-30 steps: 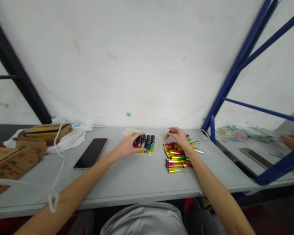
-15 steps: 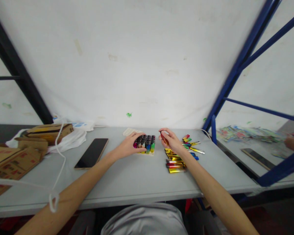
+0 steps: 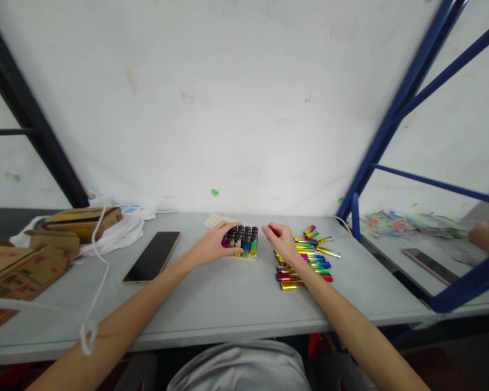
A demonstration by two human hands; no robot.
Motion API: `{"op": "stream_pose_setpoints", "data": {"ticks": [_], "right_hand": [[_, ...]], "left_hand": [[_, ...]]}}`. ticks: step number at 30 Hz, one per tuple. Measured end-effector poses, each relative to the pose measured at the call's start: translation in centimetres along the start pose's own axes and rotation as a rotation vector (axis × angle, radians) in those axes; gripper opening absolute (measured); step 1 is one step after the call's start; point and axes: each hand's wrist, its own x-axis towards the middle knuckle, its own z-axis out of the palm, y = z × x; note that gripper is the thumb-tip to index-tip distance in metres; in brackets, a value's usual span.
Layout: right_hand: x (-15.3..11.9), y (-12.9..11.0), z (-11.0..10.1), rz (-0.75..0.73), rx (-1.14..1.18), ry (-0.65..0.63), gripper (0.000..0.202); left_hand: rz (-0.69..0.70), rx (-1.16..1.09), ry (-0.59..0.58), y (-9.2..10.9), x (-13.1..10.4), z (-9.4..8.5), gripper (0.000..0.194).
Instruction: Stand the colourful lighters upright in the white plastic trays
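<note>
Upright lighters with black tops (image 3: 248, 239) stand packed in rows on a pale tray (image 3: 250, 258) at the middle of the table. My left hand (image 3: 215, 243) is wrapped round the left side of this block, thumb at the front and fingers behind. Just right of the block, my right hand (image 3: 280, 241) is closed on a red lighter (image 3: 272, 228), mostly hidden by the fingers. Under and beside my right forearm lies a loose pile of shiny coloured lighters (image 3: 320, 263), gold, red, green and blue.
A dark phone (image 3: 152, 257) lies left of my left hand. Cardboard boxes (image 3: 24, 271), a white bag (image 3: 126, 234) and a white cable (image 3: 101, 258) are at the left. Another pale tray (image 3: 215, 220) sits behind. Beyond the blue frame (image 3: 385, 136), a person's hand (image 3: 487, 236) is near plastic packets.
My right hand has moved slightly down and turned, so the red lighter shows less. My left hand stays at the block. The other person's hand has shifted a little left.
</note>
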Motion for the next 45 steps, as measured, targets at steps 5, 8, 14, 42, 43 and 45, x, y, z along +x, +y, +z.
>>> {"op": "stream_pose_setpoints", "data": {"ticks": [5,8,14,42,43,45], "right_hand": [[-0.1,-0.3,0.6,0.006,-0.118,0.044,0.043],[0.0,0.0,0.9,0.006,-0.121,0.065,0.040],[0.2,0.4,0.1,-0.059,-0.070,-0.003,0.040],[-0.6,-1.7,-1.8,-0.237,-0.223,-0.442,0.029],[-0.6,-1.7,-1.9,-0.235,-0.226,-0.449,0.031],[-0.5,-1.8,-2.1,-0.224,-0.225,-0.466,0.033]], "left_hand": [[-0.002,-0.003,0.002,0.1,0.0,0.0,0.072],[-0.001,-0.001,0.002,0.2,-0.1,-0.1,0.072],[-0.012,-0.013,0.003,0.3,-0.1,-0.1,0.071],[-0.024,-0.023,-0.006,0.2,-0.1,0.0,0.073],[-0.027,-0.022,-0.006,0.2,-0.1,0.0,0.073],[-0.031,-0.022,-0.005,0.2,0.0,0.0,0.072]]}}
